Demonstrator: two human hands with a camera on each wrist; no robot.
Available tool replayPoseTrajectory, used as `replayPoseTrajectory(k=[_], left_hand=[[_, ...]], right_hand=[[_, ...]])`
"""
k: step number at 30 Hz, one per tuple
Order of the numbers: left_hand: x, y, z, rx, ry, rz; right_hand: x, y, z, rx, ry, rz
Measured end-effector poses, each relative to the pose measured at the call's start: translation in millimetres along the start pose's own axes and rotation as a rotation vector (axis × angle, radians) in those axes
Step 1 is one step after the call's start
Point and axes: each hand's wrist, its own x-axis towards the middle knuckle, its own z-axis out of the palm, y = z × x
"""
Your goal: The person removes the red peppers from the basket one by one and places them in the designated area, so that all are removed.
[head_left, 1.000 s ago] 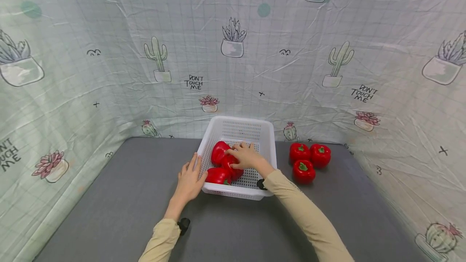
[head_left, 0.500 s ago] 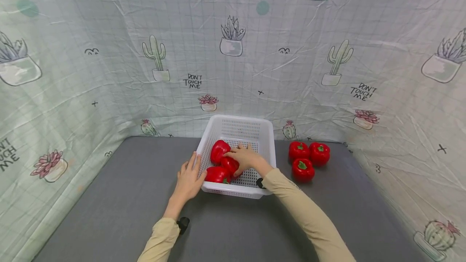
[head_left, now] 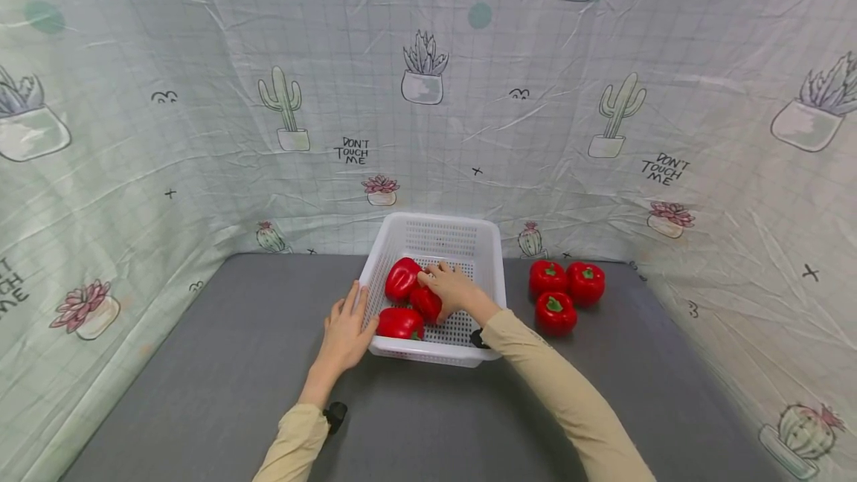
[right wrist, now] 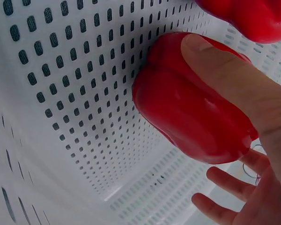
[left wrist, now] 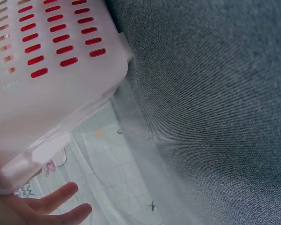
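Note:
Inside the white perforated basket [head_left: 498,266] lie three red bell peppers. My right hand [head_left: 454,290] grips one bell pepper [right wrist: 192,108], thumb laid along one side and fingers round the other. Another bell pepper [head_left: 403,279] is beside it toward the back left, and a third bell pepper [head_left: 400,323] sits at the front left corner. My left hand [head_left: 344,335] rests on the basket's left rim with its fingers fairly straight. In the left wrist view, some fingers [left wrist: 61,199] of that hand show past the basket's outer wall [left wrist: 51,103].
To the right of the basket, three more red bell peppers [head_left: 556,313] stand close together on the grey table [head_left: 221,363], stems up. A patterned curtain [head_left: 428,140] hangs behind the table and along both sides.
My right hand has closed round the middle pepper, which is turned and shifted slightly away from the front left one. My left hand stays at the rim.

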Motion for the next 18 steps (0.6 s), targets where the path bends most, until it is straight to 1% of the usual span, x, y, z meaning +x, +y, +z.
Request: replayPoseTrajectory(k=[4, 8, 13, 18], left_hand=[[0.4, 2.6, -3.1, 0.036, -0.034, -0.023], [0.2, 2.5, -3.1, 0.026, -0.033, -0.025], [-0.4, 2.5, -2.5, 0.025, -0.026, -0.024], [-0.2, 2.6, -3.0, 0.026, -0.037, -0.030]], right_hand=[[-1.8, -1.1, -1.8, 0.042, 0.003, -0.010], [-3.5, -2.6, -3.8, 0.096, 0.008, -0.025], [-2.3, -2.8, -3.9, 0.094, 0.011, -0.057], [-2.0, -2.3, -4.0, 0.112, 0.001, -0.045]])
